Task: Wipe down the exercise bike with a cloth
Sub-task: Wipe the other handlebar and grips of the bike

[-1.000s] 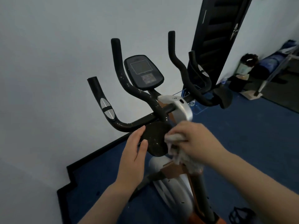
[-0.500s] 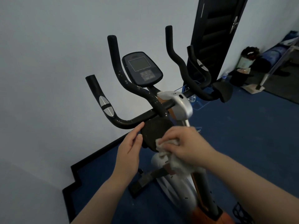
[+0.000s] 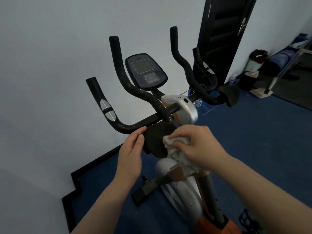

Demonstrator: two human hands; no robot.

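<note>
The exercise bike (image 3: 181, 108) stands before me with black, dust-speckled handlebars, a grey console (image 3: 146, 71) and a silver and orange frame. A round black elbow pad (image 3: 156, 141) sits low at the middle of the bars. My right hand (image 3: 200, 146) grips a crumpled whitish cloth (image 3: 179, 154) and presses it against the pad's right side. My left hand (image 3: 130, 152) rests with its fingers on the pad's left edge, just under the handlebar. A second pad (image 3: 230, 96) shows at the right.
A pale wall runs along the left, close to the bike. A dark door (image 3: 222, 36) stands behind the handlebars. Bags and clutter (image 3: 258, 68) lie at the far right on the blue carpet (image 3: 253, 141). The bike's foot bar (image 3: 148, 190) sticks out low on the left.
My right hand has slid the cloth leftward over the pad's face. The left hand's fingers have curled closer on the pad's edge. The view has shifted slightly.
</note>
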